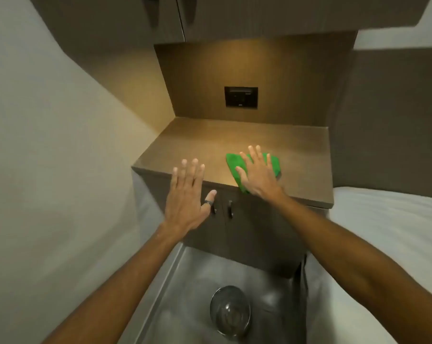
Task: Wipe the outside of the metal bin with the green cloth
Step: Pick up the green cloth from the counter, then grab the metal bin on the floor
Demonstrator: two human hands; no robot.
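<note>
A green cloth (234, 163) lies flat on top of a brown cabinet (247, 137), near its front edge. My right hand (258, 173) hovers over or rests on the cloth with fingers spread, covering its middle; I cannot tell if it touches. My left hand (187, 197) is held open, fingers apart, at the cabinet's front left corner, a ring on the thumb. The round metal bin (230, 310) stands on the floor below, between my forearms, seen from above with its open top.
The cabinet has two doors with dark handles (230, 209). A black socket plate (241, 97) sits on the back panel. A white wall runs on the left, a white bed (388, 232) on the right. The floor (190, 281) is grey.
</note>
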